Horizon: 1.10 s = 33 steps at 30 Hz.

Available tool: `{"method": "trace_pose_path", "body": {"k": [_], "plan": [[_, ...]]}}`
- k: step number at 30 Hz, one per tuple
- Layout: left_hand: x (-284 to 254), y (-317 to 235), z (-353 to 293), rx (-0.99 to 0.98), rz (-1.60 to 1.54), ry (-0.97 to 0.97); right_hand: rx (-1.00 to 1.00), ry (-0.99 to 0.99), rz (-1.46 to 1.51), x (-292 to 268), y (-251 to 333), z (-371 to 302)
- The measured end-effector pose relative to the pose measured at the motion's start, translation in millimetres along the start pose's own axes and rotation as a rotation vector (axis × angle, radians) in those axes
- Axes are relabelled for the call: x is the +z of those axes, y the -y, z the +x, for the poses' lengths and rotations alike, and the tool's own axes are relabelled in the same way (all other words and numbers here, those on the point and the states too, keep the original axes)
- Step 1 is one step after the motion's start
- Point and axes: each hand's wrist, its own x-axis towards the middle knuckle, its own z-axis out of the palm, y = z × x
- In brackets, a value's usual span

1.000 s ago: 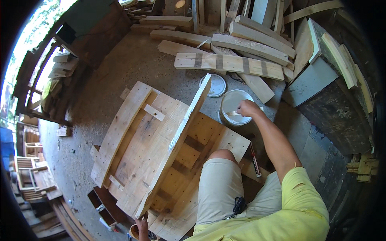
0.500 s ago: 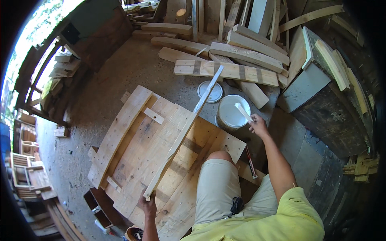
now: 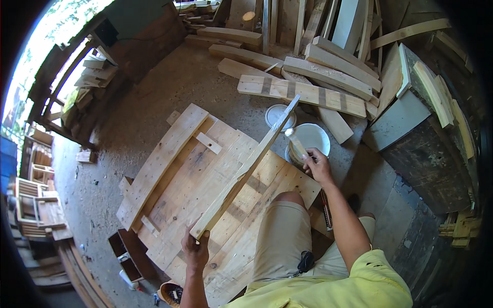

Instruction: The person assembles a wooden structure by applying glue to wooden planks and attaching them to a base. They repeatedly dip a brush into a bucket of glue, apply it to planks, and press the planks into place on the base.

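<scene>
We see our left hand (image 3: pixel 196 252) clamped around the near end of a long wooden board (image 3: pixel 245 170), fingers wrapped over its edge. The board runs on a slant from that hand up toward the far right, lying above a wide wooden panel (image 3: pixel 195 179) that rests flat on the concrete floor (image 3: pixel 154 97). Our bent knee (image 3: pixel 290 200) sits on the panel's right corner.

Our right hand (image 3: pixel 318 167) is closed on the handle of a paintbrush (image 3: pixel 297 146). The brush head is held at the rim of a white bucket (image 3: pixel 312 137) standing on the floor just beyond the panel's right edge. We see a pale interior in the bucket; we cannot tell how full it is. Just beside the bucket, toward the left, lies a round white lid (image 3: pixel 277 116) flat on the floor, partly crossed by the far end of the board.

Near the lower edge, beside our left forearm, sits a small round container (image 3: pixel 172 293) with dark small items inside, too small to tell apart. A dark open crate (image 3: pixel 128 251) stands just beside the panel's near left corner.

Beyond the bucket, loose planks (image 3: pixel 303 92) lie stacked on the floor, and a dark cabinet (image 3: pixel 421 149) stands at the right.
</scene>
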Motion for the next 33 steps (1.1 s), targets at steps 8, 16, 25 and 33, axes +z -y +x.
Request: {"method": "trace_pose_path", "body": {"k": [8, 16, 25, 33], "plan": [[6.4, -14.7, 1.4, -0.04, -0.07, 0.007, -0.031, 0.006, -0.049, 39.7, -6.0, 36.5], [2.1, -23.0, 4.4, -0.045, -0.037, -0.014, -0.373, 0.172, -0.397, 14.2, 4.2, 29.8], [4.7, -14.0, 1.4, -0.027, -0.061, -0.053, -0.286, 0.276, -0.47, 0.6, 27.4, 67.8], [8.3, -17.8, 1.4, -0.055, -0.082, -0.031, -0.284, 0.283, -0.343, 24.8, 52.8, 10.5]]}}
